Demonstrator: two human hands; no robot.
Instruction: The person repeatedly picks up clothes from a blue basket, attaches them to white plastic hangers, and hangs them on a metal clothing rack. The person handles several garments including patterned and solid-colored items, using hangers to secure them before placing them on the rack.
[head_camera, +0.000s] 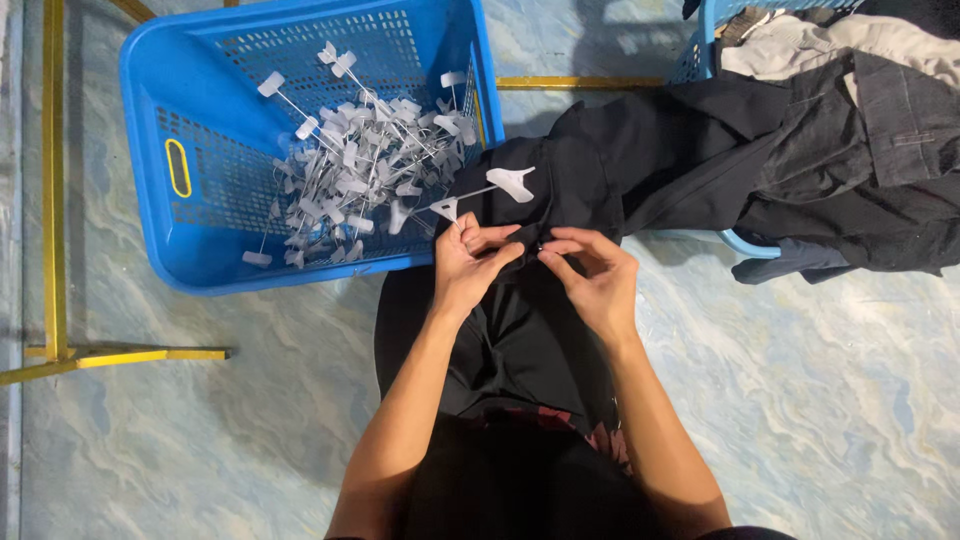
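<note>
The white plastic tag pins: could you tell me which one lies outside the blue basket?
The pin on the dark garment, just above the left hand; the others are heaped inside the blue basket.

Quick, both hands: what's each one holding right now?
Left hand: grip closed, pinching the dark fabric garment beside a white plastic clip hanger.
Right hand: grip closed, pinching the same garment.
</note>
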